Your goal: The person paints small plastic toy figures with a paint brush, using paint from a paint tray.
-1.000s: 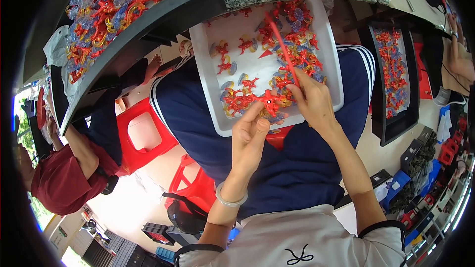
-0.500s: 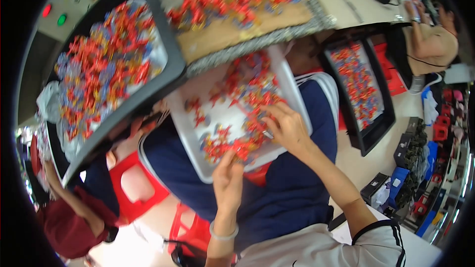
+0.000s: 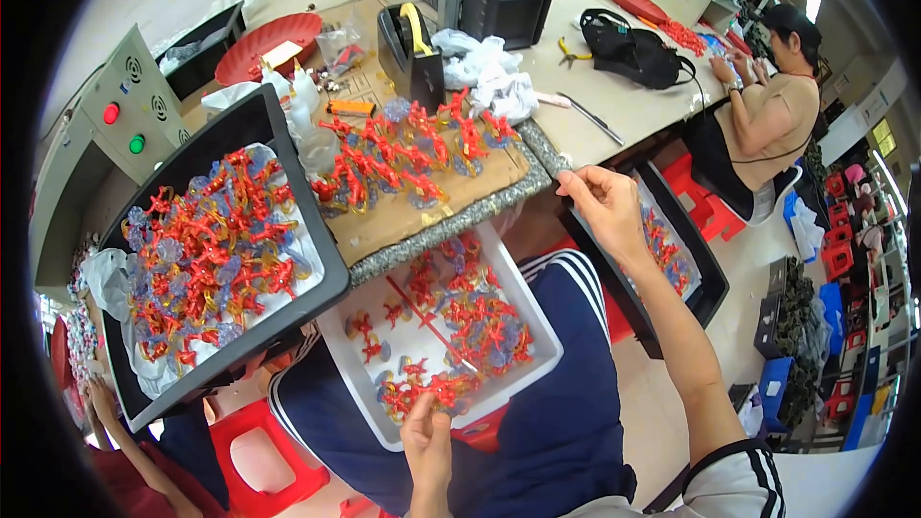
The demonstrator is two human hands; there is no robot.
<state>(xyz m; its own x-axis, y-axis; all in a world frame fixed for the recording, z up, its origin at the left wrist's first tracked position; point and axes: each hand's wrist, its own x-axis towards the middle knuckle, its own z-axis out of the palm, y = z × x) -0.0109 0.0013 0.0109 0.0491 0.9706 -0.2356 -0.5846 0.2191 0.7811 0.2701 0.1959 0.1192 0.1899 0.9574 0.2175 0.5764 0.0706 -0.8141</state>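
My left hand (image 3: 425, 446) is closed at the near edge of a white tray (image 3: 549, 350), its thumb and fingertips on a red toy figure (image 3: 446, 388) with yellow and clear bluish parts. Several similar figures lie loosely in the tray, which rests on my lap. Across them lies a thin red-handled tool (image 3: 422, 315) with a pale metal tip. Raised at the corner of the table, my right hand (image 3: 606, 213) has thumb and forefinger pinched together. Whatever is between those fingertips is too small to make out.
A black crate (image 3: 336, 283) heaped with figures stands at the left. More figures cover a cardboard sheet (image 3: 384, 235) on the table, near a black tape dispenser (image 3: 413, 67). Another black crate (image 3: 708, 312) is beside my right leg. A co-worker (image 3: 767, 115) sits far right.
My right hand has left the tray and risen to the table corner, leaving the red-handled tool among the figures. The left hand stays at the tray's near edge. The view has tilted up.
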